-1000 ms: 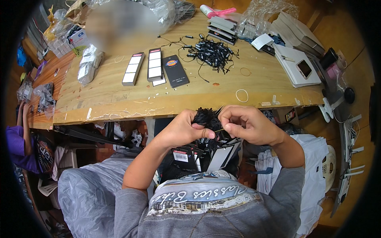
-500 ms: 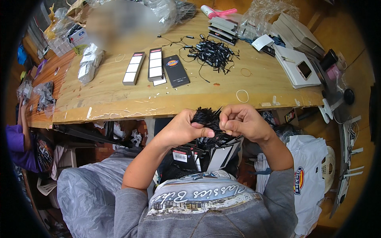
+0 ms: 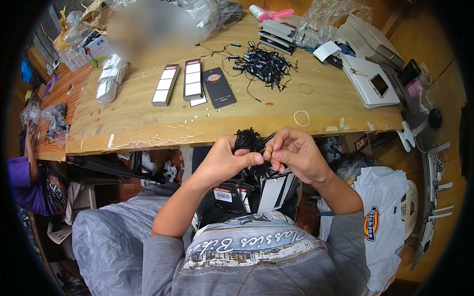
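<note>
My left hand (image 3: 224,160) is closed around a bundle of black tag strings (image 3: 248,140), its thumb pressed across them. Looped ends of the strings stick up above the fist. Beside it, my right hand (image 3: 298,154) pinches a thin yellowish band (image 3: 267,150), seemingly a rubber band, against the side of the bundle; fingers partly hide it. Below both hands hang several black and white hang tags (image 3: 275,191), apparently attached to the strings, close to my shirt front.
On the wooden table (image 3: 163,123) are tag stacks (image 3: 166,85), a black tag (image 3: 218,89), a heap of black strings (image 3: 264,66), loose rubber bands (image 3: 301,118) and a phone (image 3: 379,85). White shirts (image 3: 382,217) lie at right, a grey plastic bag (image 3: 108,241) at left. Another person (image 3: 32,182) is at far left.
My right hand has shifted slightly left and up, its fingers now meeting at the left thumb tip. The string bundle stands a little higher and more upright in my left hand.
</note>
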Demonstrator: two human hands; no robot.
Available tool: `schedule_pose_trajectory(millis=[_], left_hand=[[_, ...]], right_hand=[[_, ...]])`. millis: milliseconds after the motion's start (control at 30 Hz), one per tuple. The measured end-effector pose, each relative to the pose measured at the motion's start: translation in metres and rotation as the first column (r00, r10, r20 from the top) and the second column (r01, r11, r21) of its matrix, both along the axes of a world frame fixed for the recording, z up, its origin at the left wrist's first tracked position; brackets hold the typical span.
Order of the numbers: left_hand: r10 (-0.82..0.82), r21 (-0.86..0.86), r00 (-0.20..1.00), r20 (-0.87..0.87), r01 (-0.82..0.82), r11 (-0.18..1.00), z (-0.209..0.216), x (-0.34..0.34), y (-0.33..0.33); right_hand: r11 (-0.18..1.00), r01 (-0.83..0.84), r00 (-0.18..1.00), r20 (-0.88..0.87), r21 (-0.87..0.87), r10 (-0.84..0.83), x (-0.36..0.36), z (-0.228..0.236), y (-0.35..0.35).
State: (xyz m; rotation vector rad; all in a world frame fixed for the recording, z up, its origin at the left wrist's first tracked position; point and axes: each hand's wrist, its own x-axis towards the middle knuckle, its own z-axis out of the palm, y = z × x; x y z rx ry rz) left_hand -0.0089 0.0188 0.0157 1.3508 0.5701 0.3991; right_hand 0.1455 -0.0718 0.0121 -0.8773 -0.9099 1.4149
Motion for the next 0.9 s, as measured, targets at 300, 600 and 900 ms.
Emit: schedule_pose_trajectory(millis=[300,600,900], left_hand=[[-0.019,0.122,0.998,-0.056,0.026,0.992,-0.009,0.005,-0.002],[-0.105,0.296,0.99,-0.093,0.128,0.947,-0.015,0.003,0.0],[-0.249,0.369,0.957,0.151,0.179,0.912,-0.019,0.0,0.002]], right_hand=[[0.995,0.065,0.964,0.254,0.073,-0.082,0.003,0.018,-0.008],[0.996,0.047,0.914,0.399,0.081,-0.075,0.018,0.038,-0.016],[0.993,0.11,0.759,0.648,-0.036,-0.061,0.017,0.039,-0.001]])
